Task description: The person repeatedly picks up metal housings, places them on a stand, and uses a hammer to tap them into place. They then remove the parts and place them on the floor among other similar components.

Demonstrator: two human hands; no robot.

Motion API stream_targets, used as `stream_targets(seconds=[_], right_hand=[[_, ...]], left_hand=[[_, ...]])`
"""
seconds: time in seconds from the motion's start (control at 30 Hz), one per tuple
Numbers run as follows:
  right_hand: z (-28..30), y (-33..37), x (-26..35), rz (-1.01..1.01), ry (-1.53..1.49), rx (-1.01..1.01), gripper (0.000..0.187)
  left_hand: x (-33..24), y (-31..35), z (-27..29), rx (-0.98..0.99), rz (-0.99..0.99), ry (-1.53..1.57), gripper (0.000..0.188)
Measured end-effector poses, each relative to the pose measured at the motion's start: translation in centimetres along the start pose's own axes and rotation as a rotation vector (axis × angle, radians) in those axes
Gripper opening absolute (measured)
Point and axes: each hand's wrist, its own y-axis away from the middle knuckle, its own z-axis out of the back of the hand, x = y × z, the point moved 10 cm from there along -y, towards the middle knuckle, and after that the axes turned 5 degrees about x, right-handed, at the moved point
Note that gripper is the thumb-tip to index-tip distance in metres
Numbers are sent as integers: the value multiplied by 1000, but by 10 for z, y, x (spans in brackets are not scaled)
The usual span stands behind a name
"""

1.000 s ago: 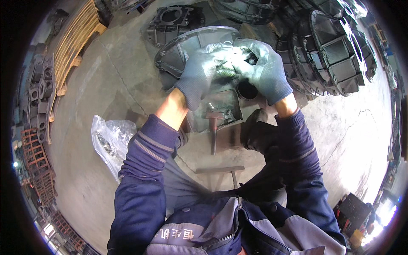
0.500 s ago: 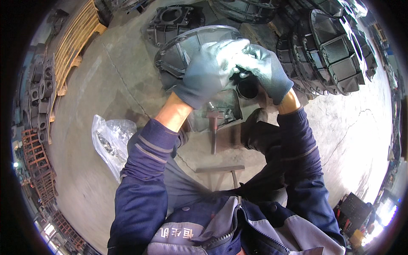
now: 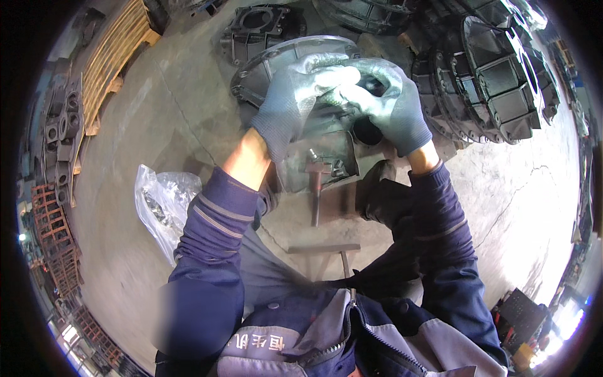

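Both my hands wear grey-and-white work gloves and meet above a round ribbed metal housing (image 3: 254,78) on the floor. My left hand (image 3: 304,88) has its fingers pinched together against the right. My right hand (image 3: 386,97) curls inward, its fingers bent and closed toward the left hand's fingertips. Whatever lies between the fingers is hidden by the gloves and glare. Below them, a shallow tray (image 3: 290,169) bears small metal parts, and a hammer (image 3: 317,195) rests with its head over the tray and its handle toward me. A dark round opening (image 3: 367,131) shows under my right wrist.
A clear plastic bag (image 3: 166,204) of small metal parts lies to the left. A T-shaped metal tool (image 3: 323,249) is between my legs. Stacked dark housings (image 3: 483,81) stand at the right, another casting (image 3: 257,25) at the back. A wooden pallet (image 3: 119,56) is far left.
My left hand has shifted slightly left and turned, its thumb now pointing right. My right hand has rotated and its fingers reach farther over to the left. Tray, hammer and bag stay put.
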Motion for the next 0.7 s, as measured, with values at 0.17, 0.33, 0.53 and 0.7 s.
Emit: stream_targets(seconds=[0.17, 0.33, 0.53, 0.7], right_hand=[[3, 4, 31, 263, 448, -85, 31], [2, 9, 41, 342, 542, -155, 26], [0, 10, 42, 349, 652, -143, 25], [-3, 10, 35, 324, 657, -97, 25]], left_hand=[[4, 2, -2, 12, 53, -90, 37], [1, -1, -2, -21, 51, -167, 39], [-3, 2, -3, 13, 61, -238, 45], [-5, 1, -3, -4, 87, -380, 46]])
